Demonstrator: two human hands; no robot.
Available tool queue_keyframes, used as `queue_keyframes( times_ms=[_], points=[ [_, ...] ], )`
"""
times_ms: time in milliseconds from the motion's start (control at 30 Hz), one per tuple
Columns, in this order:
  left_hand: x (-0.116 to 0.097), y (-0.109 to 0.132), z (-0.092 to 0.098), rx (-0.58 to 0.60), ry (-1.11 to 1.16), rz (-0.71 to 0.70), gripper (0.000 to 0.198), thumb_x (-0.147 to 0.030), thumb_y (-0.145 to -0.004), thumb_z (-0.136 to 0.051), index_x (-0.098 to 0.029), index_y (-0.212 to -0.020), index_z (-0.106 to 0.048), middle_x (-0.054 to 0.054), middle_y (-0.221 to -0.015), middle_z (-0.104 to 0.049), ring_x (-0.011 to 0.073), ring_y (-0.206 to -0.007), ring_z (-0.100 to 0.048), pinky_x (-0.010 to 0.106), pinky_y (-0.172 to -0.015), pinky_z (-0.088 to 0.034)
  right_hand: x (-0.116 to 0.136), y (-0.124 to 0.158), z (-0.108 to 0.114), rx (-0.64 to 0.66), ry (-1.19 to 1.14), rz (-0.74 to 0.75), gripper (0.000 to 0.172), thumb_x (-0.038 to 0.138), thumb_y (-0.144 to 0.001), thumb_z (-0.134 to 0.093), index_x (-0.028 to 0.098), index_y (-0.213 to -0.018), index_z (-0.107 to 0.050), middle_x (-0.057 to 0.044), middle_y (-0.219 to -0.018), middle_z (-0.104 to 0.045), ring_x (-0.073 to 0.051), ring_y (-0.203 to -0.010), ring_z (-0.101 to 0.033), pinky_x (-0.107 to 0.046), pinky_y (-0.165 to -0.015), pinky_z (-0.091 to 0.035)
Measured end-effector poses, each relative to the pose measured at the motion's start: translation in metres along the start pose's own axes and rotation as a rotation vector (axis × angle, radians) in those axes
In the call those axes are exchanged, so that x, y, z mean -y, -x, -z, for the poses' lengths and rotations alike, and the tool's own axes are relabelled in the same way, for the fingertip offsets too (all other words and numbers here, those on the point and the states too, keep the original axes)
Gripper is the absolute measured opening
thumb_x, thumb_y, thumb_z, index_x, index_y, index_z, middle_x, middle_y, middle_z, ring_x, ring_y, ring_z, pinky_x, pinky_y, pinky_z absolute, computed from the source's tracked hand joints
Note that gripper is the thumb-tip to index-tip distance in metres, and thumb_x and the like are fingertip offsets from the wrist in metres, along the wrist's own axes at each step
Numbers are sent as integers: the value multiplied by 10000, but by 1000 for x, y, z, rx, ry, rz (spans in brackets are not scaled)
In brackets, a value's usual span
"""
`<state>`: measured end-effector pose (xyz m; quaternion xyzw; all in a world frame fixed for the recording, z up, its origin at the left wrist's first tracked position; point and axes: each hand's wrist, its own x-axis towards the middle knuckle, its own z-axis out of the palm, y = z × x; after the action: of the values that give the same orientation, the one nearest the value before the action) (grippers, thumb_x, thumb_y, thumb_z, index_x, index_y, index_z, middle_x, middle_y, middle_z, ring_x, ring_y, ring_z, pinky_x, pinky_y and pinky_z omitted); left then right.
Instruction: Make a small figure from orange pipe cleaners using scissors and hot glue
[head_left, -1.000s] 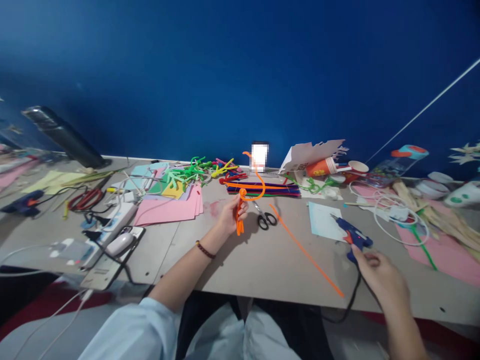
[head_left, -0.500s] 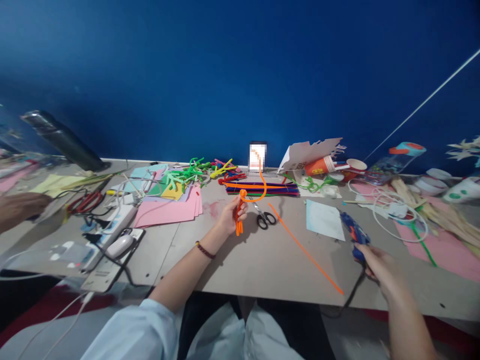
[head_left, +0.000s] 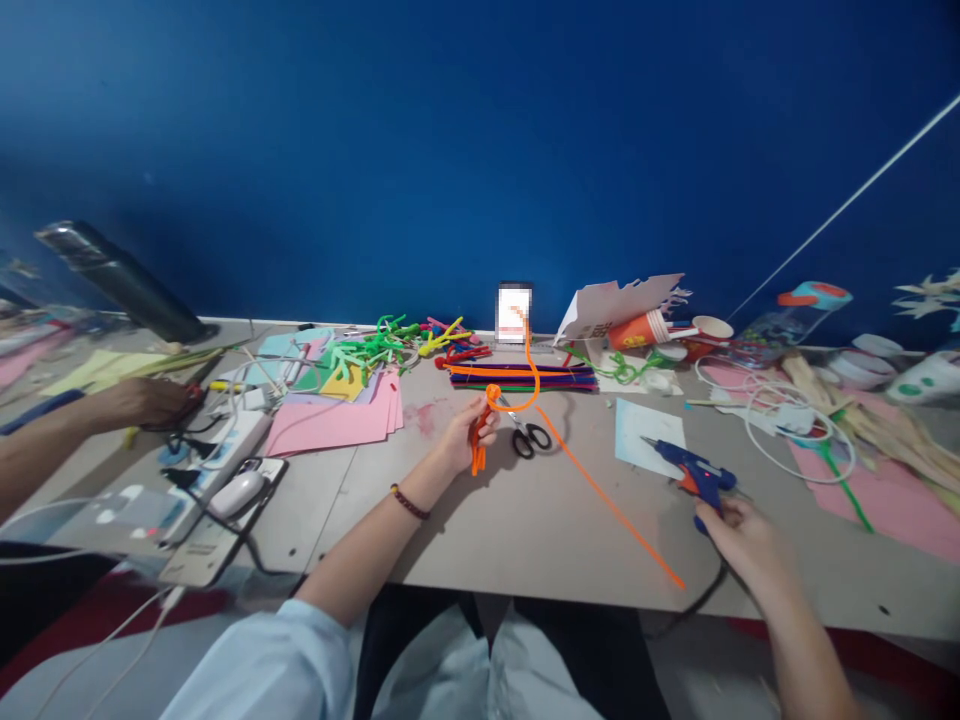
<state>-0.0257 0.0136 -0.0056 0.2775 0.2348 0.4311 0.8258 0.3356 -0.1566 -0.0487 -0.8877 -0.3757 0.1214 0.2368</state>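
Fingers closed, my left hand [head_left: 466,438] grips an orange pipe-cleaner piece [head_left: 493,395]. Its top is coiled, short ends hang below the hand, and one long strand curves up to the right. My right hand [head_left: 739,530] is wrapped around the handle of a blue glue gun [head_left: 701,472]. The gun's nozzle points left, over a pale blue paper [head_left: 637,430]. A straight orange pipe cleaner [head_left: 611,500] lies on the table between my hands. Scissors with black handles [head_left: 531,440] rest just right of my left hand.
A bundle of dark pipe cleaners [head_left: 555,377] lies near the wall, below a propped phone [head_left: 514,312]. Pink paper [head_left: 330,425], a power strip [head_left: 232,445] and a phone with a mouse [head_left: 236,495] are at left. Another person's hand [head_left: 154,402] reaches in there. Paper cups [head_left: 641,332] lie at back right.
The glue gun in my right hand has swung leftward, its nozzle now over the blue paper. My left hand has barely shifted. The other person's hand has moved right, towards the cables.
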Motion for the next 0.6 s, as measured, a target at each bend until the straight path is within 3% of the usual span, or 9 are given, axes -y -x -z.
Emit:
queue_keyframes(
  times_ms=[333, 500, 600],
  points=[
    [0, 0, -1, 1, -19, -10, 261, -291, -738, -678, -157, -709, -456, -49, -572, -402, 20, -410, -275, 123, -368, -196, 0, 11, 4, -9, 173, 5, 429, 567, -671, -513, 207, -899, -554, -103, -811, -690, -280, -679, -647, -336, -555, -445],
    [0, 0, 0, 6, -21, -24, 251, -299, -748, -673, -157, -728, -467, -48, -572, -404, 21, -410, -281, 122, -368, -196, 1, 4, 10, 79, 103, -47, 401, 579, -668, -510, 215, -825, -574, -80, -703, -651, -292, -692, -632, -359, -609, -462],
    [0, -1, 2, 16, -25, -30, 246, -293, -749, -669, -160, -733, -463, -49, -568, -403, 23, -411, -280, 120, -369, -195, -2, 3, 11, 55, 31, -70, 358, 546, -669, -505, 229, -810, -591, -63, -657, -630, -291, -670, -618, -365, -594, -456]
  ],
)
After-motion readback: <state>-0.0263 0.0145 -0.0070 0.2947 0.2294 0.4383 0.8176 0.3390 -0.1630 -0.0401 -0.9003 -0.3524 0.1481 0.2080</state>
